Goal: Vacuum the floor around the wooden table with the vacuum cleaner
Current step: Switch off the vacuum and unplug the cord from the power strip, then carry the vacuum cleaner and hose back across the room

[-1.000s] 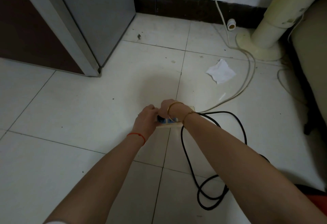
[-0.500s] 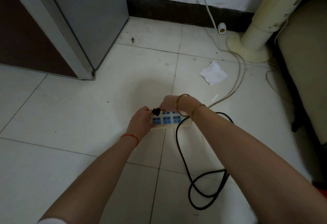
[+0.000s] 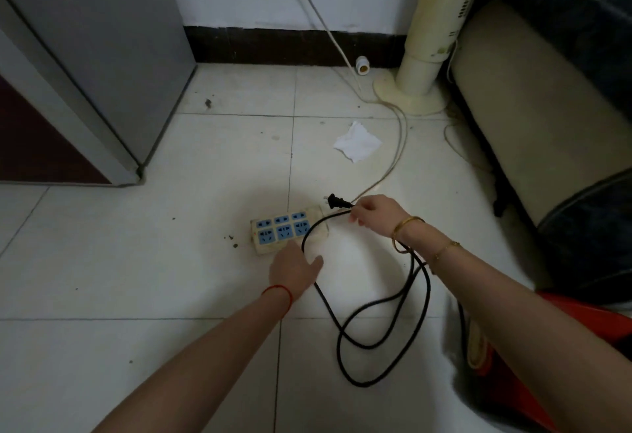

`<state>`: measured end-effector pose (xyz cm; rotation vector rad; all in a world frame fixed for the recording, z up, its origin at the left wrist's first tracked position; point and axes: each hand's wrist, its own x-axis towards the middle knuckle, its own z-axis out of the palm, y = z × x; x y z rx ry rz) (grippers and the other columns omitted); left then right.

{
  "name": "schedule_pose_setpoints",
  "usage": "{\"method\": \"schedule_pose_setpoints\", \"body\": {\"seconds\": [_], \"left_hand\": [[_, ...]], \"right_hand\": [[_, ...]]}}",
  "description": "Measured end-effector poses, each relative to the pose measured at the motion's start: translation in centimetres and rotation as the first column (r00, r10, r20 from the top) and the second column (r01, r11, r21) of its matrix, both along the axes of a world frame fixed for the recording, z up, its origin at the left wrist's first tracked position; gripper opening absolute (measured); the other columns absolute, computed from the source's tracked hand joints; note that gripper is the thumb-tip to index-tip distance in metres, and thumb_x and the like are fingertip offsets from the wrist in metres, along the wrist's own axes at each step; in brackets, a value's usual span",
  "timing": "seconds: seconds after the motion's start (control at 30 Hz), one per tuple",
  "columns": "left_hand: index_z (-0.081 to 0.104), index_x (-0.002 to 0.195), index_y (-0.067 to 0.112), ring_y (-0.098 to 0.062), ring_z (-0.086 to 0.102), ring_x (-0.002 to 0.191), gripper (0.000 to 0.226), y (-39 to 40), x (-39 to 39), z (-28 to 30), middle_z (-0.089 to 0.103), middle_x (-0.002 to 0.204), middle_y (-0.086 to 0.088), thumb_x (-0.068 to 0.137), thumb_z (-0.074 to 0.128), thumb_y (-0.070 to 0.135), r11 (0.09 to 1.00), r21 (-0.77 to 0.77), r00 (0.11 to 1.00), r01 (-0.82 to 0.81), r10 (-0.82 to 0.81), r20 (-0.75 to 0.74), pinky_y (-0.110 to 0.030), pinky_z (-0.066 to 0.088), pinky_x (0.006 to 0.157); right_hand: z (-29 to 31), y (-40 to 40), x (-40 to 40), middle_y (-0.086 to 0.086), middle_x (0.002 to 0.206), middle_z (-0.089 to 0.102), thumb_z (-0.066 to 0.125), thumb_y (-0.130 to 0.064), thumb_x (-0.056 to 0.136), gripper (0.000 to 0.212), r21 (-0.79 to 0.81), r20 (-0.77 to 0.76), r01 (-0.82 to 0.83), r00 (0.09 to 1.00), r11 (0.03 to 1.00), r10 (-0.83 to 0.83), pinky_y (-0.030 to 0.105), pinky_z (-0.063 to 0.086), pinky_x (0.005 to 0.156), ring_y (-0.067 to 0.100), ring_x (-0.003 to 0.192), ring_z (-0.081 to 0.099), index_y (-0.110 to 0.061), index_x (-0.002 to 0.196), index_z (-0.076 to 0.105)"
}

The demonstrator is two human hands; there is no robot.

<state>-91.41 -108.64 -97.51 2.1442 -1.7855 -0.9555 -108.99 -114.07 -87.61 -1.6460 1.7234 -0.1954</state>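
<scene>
Head view: one power strip (image 3: 286, 229) with six blue sockets lies on the tiled floor (image 3: 136, 261). Right hand (image 3: 374, 212) pinches one black cord (image 3: 383, 302) just behind its plug (image 3: 334, 200), held above the strip. Left hand (image 3: 294, 270), fingers relaxed, rests at the strip's near edge. One crumpled tissue (image 3: 357, 142) lies near one tower fan (image 3: 425, 56).

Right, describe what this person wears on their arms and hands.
Both forearms are bare, no sleeves. The left hand has a thin red string at its wrist. The right hand has a gold bangle at its wrist and a finer gold chain further up the forearm.
</scene>
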Motion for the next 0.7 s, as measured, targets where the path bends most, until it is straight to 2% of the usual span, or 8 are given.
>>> {"method": "schedule_pose_setpoints", "body": {"seconds": [0.1,0.17,0.23,0.33,0.43,0.5,0.57,0.7], "left_hand": [[0.026,0.140,-0.005,-0.027,0.049,0.120,0.099,0.8,-1.7,-0.6,0.048,0.134,-0.014,0.075,0.071,0.053,0.988,0.153,0.995,-0.034,0.047,-0.085,-0.035,0.046,0.097],[0.005,0.147,-0.006,-0.028,0.041,0.130,0.124,1.6,-3.1,-0.5,0.038,0.144,-0.017,0.067,0.077,0.055,0.982,0.183,0.994,-0.038,0.056,-0.090,-0.037,0.040,0.105],[-0.008,0.148,-0.003,-0.030,0.028,0.138,0.134,3.0,-4.9,-0.3,0.022,0.152,-0.018,0.064,0.079,0.055,0.986,0.160,0.997,-0.048,0.056,-0.045,-0.035,0.031,0.112],[-0.010,0.149,-0.001,-0.031,0.022,0.140,0.133,4.8,-7.8,0.1,0.016,0.153,-0.019,0.066,0.080,0.050,0.997,0.028,0.997,-0.076,0.077,-0.030,-0.033,0.025,0.113],[0.008,0.150,0.005,-0.025,0.040,0.130,0.109,5.9,-9.9,0.1,0.030,0.145,-0.011,0.072,0.079,0.035,0.977,-0.180,0.980,-0.115,0.083,-0.179,-0.034,0.039,0.106],[0.023,0.144,0.008,-0.021,0.049,0.121,0.090,6.2,-10.7,0.3,0.037,0.139,-0.005,0.075,0.077,0.030,0.964,-0.251,0.971,-0.085,0.023,-0.239,-0.033,0.047,0.097],[0.031,0.136,0.011,-0.017,0.051,0.113,0.081,6.6,-11.6,0.6,0.040,0.132,-0.001,0.073,0.078,0.031,0.960,-0.280,0.970,-0.014,-0.055,-0.235,-0.028,0.050,0.088],[0.033,0.132,0.013,-0.013,0.048,0.107,0.087,7.7,-13.5,0.2,0.040,0.121,0.001,0.065,0.080,0.043,0.931,-0.295,0.960,0.213,-0.256,-0.113,-0.024,0.048,0.083]], "right_hand": [[-1.1,2.3,-2.3,0.001,0.083,0.064,0.047,-0.016,0.092,0.022,-0.008,0.014,0.090,0.996,0.996,-0.090,0.023,0.044,0.064,0.017,0.077,0.057,-0.018,0.087,0.068],[-1.8,3.5,-3.7,0.005,0.089,0.066,0.044,-0.009,0.091,0.023,-0.025,0.029,0.179,0.984,0.984,-0.178,0.020,0.039,0.057,0.018,0.076,0.056,-0.019,0.090,0.065],[-2.6,4.5,-5.1,0.012,0.099,0.067,0.042,-0.004,0.088,0.027,-0.030,0.058,0.276,0.960,0.961,-0.273,0.022,0.039,0.054,0.022,0.075,0.055,-0.016,0.099,0.063],[-3.3,6.0,-6.8,0.018,0.114,0.064,0.041,-0.004,0.091,0.034,-0.001,0.061,0.365,0.929,0.931,-0.365,0.026,0.043,0.063,0.027,0.083,0.056,-0.012,0.122,0.050],[-3.7,7.6,-8.0,0.019,0.136,0.049,0.041,-0.001,0.090,0.052,0.050,0.021,0.352,0.935,0.935,-0.354,0.031,0.041,0.091,0.033,0.117,0.051,-0.009,0.141,0.032],[-3.6,8.3,-8.7,0.019,0.141,0.043,0.042,0.000,0.090,0.058,0.084,-0.001,0.335,0.942,0.938,-0.337,0.031,0.038,0.100,0.033,0.128,0.044,-0.008,0.145,0.027],[-3.3,8.8,-9.2,0.018,0.143,0.041,0.042,0.001,0.090,0.057,0.092,-0.032,0.322,0.947,0.942,-0.320,0.031,0.035,0.103,0.032,0.132,0.041,-0.006,0.145,0.028],[-3.1,9.3,-10.2,0.016,0.141,0.044,0.045,0.000,0.088,0.051,0.028,-0.059,0.374,0.927,0.927,-0.372,0.033,0.036,0.105,0.030,0.130,0.043,-0.004,0.139,0.039]]}}
